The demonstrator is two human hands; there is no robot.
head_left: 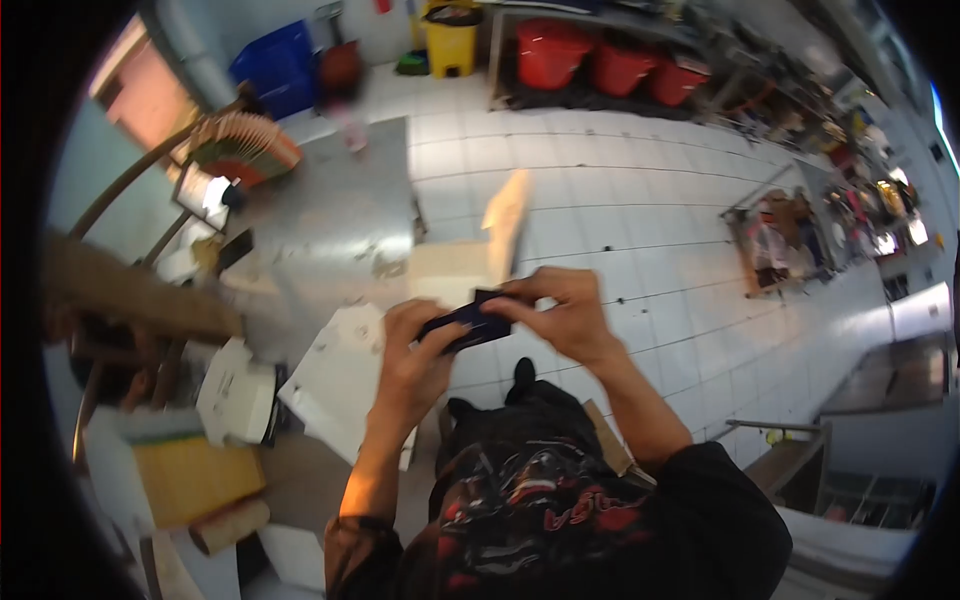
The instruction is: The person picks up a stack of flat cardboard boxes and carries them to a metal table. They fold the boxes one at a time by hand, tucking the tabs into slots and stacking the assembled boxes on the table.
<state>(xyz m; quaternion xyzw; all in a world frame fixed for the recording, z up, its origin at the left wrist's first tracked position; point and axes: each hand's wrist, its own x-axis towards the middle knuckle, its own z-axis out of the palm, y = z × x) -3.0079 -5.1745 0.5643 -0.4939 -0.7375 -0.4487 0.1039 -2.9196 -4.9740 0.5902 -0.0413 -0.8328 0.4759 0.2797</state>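
A small dark, flat item (480, 324) is held between both hands in front of the body; what it is cannot be made out. My left hand (418, 345) grips its left end, thumb on top. At its upper right end, my right hand (553, 310) pinches it between thumb and fingers. Just beyond the hands, an open cardboard box (450, 268) with a raised flap stands at the edge of the metal table. White flattened card (340, 370) lies to the left of my left hand.
The metal table (340, 200) reaches away at the left, with a dark phone-like object (236, 249) on it. A wooden chair (130, 290) stands far left. Red tubs (552, 55), a yellow bin (450, 42) and a blue crate (277, 70) are at the back. White tiled floor (660, 220) lies right.
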